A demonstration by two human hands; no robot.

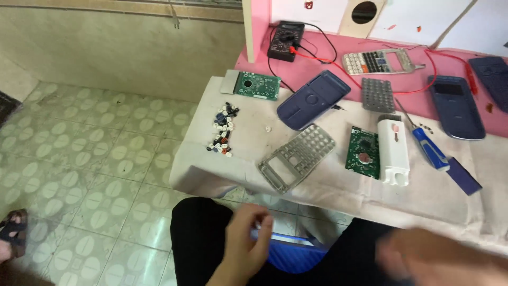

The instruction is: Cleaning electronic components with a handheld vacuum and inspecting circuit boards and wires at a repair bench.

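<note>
My left hand (244,244) hovers low over my lap, fingers curled around the edge of a blue and white object (288,249) that lies on my legs. My right hand (434,259) is blurred at the bottom right, near the table's front edge; what it holds cannot be made out. On the white cloth (196,159) above lie a grey calculator key frame (297,157), a green circuit board (364,151), a white plastic case (393,152) and a blue-handled screwdriver (429,148).
A pile of small loose keys (222,132), a second circuit board with a display (254,85) and a dark blue calculator shell (313,99) lie further back. A black multimeter (286,40) with red and black leads sits on the pink surface. Tiled floor is at the left.
</note>
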